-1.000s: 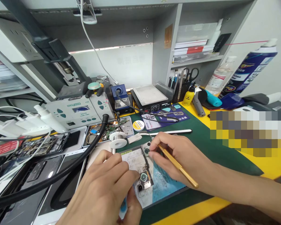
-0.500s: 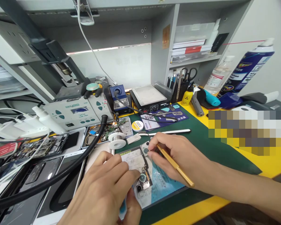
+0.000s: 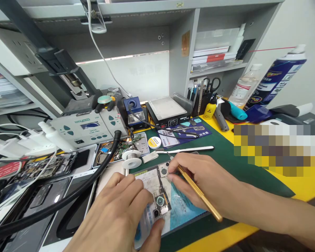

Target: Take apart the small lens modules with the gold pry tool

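Bench (image 3: 299, 190), lower right of frame: yellow top, with a dark green mat (image 3: 233, 164) over the middle.

Rework station (image 3: 84, 127), centre left: grey box with a display, and a thick black hose (image 3: 76, 190) sweeping down from it to the lower left corner.

Hot plate (image 3: 168, 109), centre: black base, pale top, idle. Spray can (image 3: 275, 78) leans at upper right.

Opened phone (image 3: 157, 196), lower centre, lying on the mat: back off, board shield and camera modules exposed. It's the workpiece.

Left hand (image 3: 120, 217), bottom centre: lies flat on the phone's lower end, fingers curled over the shield, thumb against the near edge. It pins the phone down and isn't gripping any tool.

Right hand (image 3: 202, 178), right of centre: thumb and fingers pressed together around a gold tool (image 3: 199, 192). The handle runs out toward the lower right; the tip sits at the camera module (image 3: 163, 169) at the phone's top end. The fingers hide the tip, so I can't tell whether it touches.

Solder spool (image 3: 131, 159) and flux tin (image 3: 154, 142) sit just above the phone. A white spudger (image 3: 189, 149) lies beyond the right hand.

Judgement: the step in hand looks like fine work at the top camera module, probing or lifting a part or connector. The next move calls for a light, steady tip, the left hand clamped down and no slip onto the board.
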A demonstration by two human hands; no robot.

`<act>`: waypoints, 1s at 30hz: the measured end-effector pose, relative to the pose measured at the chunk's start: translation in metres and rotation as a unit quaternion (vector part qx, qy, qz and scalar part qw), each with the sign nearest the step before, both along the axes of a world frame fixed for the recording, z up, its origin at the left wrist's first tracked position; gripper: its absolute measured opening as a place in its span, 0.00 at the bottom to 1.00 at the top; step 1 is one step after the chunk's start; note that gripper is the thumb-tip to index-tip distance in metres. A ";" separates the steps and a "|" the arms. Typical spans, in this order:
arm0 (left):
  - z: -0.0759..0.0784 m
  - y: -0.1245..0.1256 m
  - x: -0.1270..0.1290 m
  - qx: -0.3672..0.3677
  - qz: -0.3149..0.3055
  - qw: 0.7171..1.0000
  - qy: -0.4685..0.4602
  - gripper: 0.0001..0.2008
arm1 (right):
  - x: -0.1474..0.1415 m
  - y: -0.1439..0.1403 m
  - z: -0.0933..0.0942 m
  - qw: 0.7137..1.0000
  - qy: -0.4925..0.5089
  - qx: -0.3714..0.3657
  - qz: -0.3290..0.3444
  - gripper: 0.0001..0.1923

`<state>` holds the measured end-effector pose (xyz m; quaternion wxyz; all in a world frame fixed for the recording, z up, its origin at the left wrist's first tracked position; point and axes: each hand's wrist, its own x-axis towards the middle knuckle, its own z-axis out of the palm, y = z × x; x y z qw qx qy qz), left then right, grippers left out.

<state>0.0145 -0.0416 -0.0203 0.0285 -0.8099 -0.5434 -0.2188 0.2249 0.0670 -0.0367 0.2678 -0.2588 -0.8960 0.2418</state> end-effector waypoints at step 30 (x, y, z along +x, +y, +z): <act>0.008 0.002 -0.005 -0.077 0.097 0.991 0.055 0.08 | 0.007 0.013 0.012 0.992 0.016 0.120 0.037 0.07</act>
